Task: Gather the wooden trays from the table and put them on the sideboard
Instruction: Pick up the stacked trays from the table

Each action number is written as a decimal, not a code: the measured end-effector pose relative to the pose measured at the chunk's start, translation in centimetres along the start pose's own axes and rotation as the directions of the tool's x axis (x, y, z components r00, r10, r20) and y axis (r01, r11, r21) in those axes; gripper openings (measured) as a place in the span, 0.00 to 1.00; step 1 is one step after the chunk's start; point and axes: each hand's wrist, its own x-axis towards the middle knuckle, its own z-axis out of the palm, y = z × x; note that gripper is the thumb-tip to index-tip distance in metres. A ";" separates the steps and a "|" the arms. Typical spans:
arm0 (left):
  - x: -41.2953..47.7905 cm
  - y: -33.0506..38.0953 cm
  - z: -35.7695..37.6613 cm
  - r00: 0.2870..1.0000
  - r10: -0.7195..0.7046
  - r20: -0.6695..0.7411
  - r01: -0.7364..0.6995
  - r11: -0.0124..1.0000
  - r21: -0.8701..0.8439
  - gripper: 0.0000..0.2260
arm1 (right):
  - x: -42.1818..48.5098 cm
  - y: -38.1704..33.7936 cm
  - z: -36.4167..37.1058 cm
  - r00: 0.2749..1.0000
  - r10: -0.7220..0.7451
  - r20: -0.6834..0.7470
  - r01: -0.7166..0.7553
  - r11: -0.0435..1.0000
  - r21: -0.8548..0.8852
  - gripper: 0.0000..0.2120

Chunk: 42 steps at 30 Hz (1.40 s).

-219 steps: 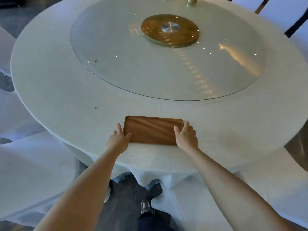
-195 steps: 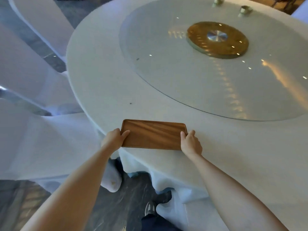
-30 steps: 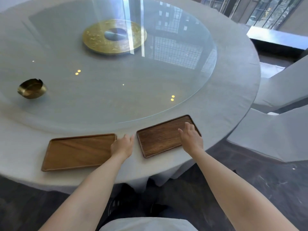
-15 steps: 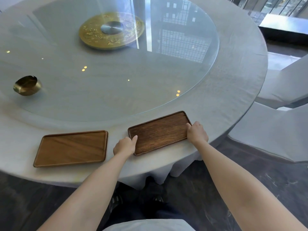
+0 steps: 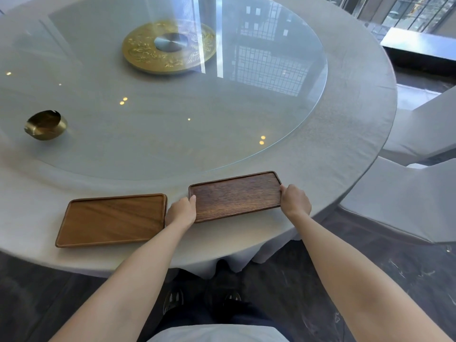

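Observation:
Two flat wooden trays lie near the front edge of a round table point(image 5: 345, 114) covered in pale cloth. The darker tray point(image 5: 235, 195) is on the right. My left hand point(image 5: 182, 211) grips its left end with the thumb on the rim, and my right hand point(image 5: 294, 201) grips its right end. The lighter tray point(image 5: 112, 219) lies to the left, just beside my left hand, with nothing touching it. No sideboard is in view.
A large glass turntable point(image 5: 222, 114) with a gold hub point(image 5: 169, 46) fills the table's middle. A brass ashtray point(image 5: 45, 124) sits on it at the left. White-covered chairs point(image 5: 404, 193) stand close on the right. Dark floor lies below the table edge.
Over the last second both hands shifted from resting on the dark tray to gripping its two short ends. The tray has turned a little straighter toward me.

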 end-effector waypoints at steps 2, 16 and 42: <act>0.4 -0.8 -0.8 1.000 0.020 -0.021 -0.021 1.000 -0.007 0.24 | -0.7 -0.9 0.1 1.000 0.002 -0.012 -0.002 1.000 0.013 0.19; 3.5 -15.3 -9.2 0.962 0.138 -0.234 -0.149 0.988 -0.028 0.22 | -8.8 -12.7 5.8 0.977 -0.212 -0.008 0.211 0.975 -0.071 0.15; 7.2 -29.3 -10.5 0.979 0.121 -0.166 -0.108 0.990 0.087 0.22 | -16.7 -19.9 14.5 0.945 -0.306 0.117 0.324 0.926 -0.195 0.18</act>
